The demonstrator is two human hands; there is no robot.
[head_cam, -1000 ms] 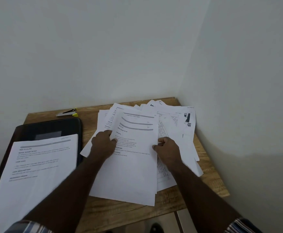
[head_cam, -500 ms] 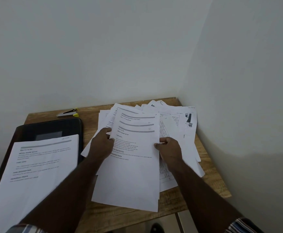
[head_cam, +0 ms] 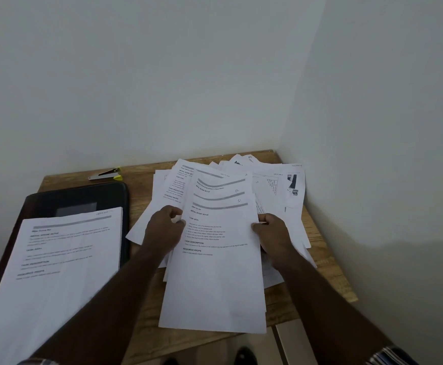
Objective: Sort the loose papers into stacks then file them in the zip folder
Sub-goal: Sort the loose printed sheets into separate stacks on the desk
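A small bundle of printed sheets [head_cam: 215, 280] is held above the wooden table [head_cam: 141, 185], fanned so three grey header bars show at its top. My left hand [head_cam: 163, 229] pinches its left edge and my right hand [head_cam: 271, 234] grips its right edge. Under and behind the bundle lies a loose spread of white papers [head_cam: 275, 188] reaching to the wall corner. On the left, a black zip folder [head_cam: 78, 198] lies flat with a sorted stack of printed pages [head_cam: 51, 272] resting on it.
A small stapler with a yellow tip [head_cam: 107, 174] lies at the back of the table near the wall. White walls close in the table at the back and right. The table's front edge and floor show below.
The bundle between both hands has been drawn toward me and slightly lifted off the loose pile, with more header bars fanned at its top. The stack on the folder stayed put.
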